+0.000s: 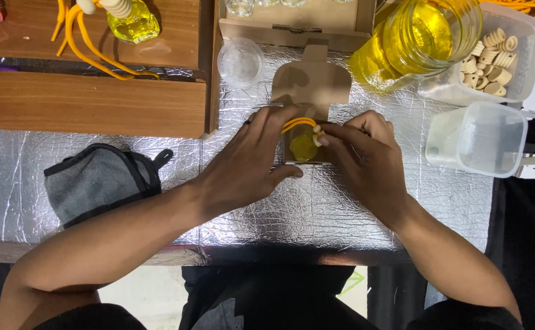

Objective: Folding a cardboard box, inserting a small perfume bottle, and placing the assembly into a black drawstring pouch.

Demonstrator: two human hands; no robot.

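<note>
A small brown cardboard box [311, 82] lies open on the foil-covered table, its flap folded back toward the far side. Inside it sits a small bottle of yellow liquid [304, 147] with a beige cap and a yellow cord loop [298, 123]. My left hand [249, 165] grips the box's left side, thumb under its near edge. My right hand [365, 156] holds the right side, fingertips pressing on the bottle's cap and cord.
A grey cloth [99, 180] lies at the left. A wooden tray [90, 98] at the back left carries another yellow bottle [134, 23]. A large jar of yellow liquid [417, 40], a tub of beige caps [494, 58], a clear plastic container [478, 139] and a lid [240, 61] stand behind.
</note>
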